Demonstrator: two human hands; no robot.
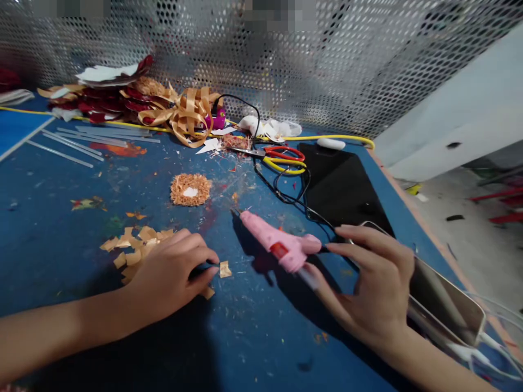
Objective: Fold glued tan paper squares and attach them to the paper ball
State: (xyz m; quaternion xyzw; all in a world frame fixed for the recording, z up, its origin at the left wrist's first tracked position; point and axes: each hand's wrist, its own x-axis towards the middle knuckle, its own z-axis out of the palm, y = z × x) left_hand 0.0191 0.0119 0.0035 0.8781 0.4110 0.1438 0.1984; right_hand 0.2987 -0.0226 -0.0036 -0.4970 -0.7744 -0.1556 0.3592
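Note:
My left hand [174, 275] rests on the blue table [61, 239], its fingertips pinched on a small tan ribbon square [225, 269]. A pile of the same tan squares [134, 247] lies just behind that hand. My right hand [373, 286] is beside a pink glue gun [278, 242] that lies on the table with its nozzle pointing far left; thumb and forefinger touch the gun's rear and handle, the other fingers spread. A round tan fringed disc with a white centre [190, 189] lies farther back.
Red and yellow scissors [281, 157], a black cord [286, 190], a black mat [339, 182] and loops of tan ribbon [190, 111] lie at the back. Red flower pieces [110, 95] are stacked far left by clear glue sticks [81, 142]. A phone [445, 302] sits at right. Perforated metal wall [327, 65] behind.

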